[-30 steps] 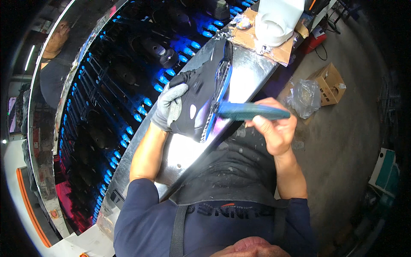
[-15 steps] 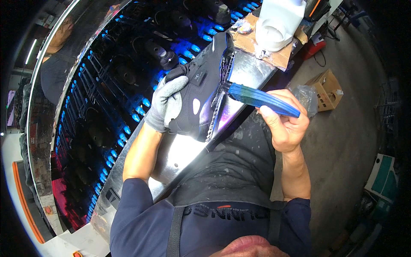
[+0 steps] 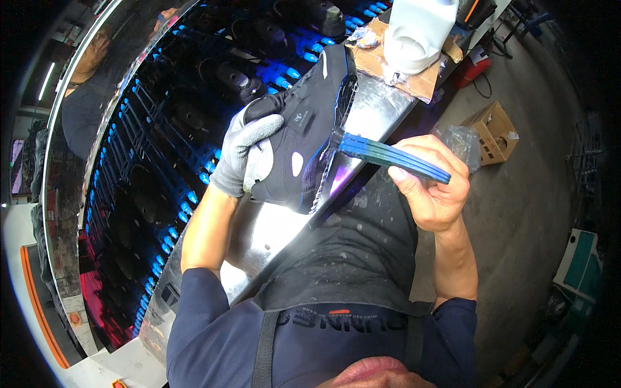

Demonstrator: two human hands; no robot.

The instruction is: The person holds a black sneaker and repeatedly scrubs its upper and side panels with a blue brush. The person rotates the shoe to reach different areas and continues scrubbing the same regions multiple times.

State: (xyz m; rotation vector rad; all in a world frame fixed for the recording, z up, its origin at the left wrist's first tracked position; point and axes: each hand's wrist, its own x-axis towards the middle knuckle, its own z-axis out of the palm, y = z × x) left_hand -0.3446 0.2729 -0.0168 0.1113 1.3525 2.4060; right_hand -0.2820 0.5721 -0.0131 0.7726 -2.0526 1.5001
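A black shoe upper point(image 3: 284, 152), with a light oval patch and a stitched lower edge, lies tilted on its side in my left hand point(image 3: 242, 149). That hand wears a grey glove, its fingers wrapped round the ankle end, while the toe points up and away. My bare right hand point(image 3: 436, 187) grips the blue handle of a brush point(image 3: 388, 155) between thumb and fingers. The dark brush head meets the upper's stitched edge near mid-length. The bristles themselves are too dark to make out.
Under the shoe runs a shiny metal ledge point(image 3: 265, 239). Beyond it, a dark rack with blue-tipped pegs point(image 3: 187, 207) carries several black shoe parts. A white plastic container point(image 3: 414, 45) stands on cardboard point(image 3: 424, 87) at the ledge's far end. A cardboard box point(image 3: 495, 132) sits on the floor at right.
The shoe has rolled a little, so less of its underside edge shows. My left hand has shifted slightly left. The brush head has moved slightly nearer along the stitched edge.
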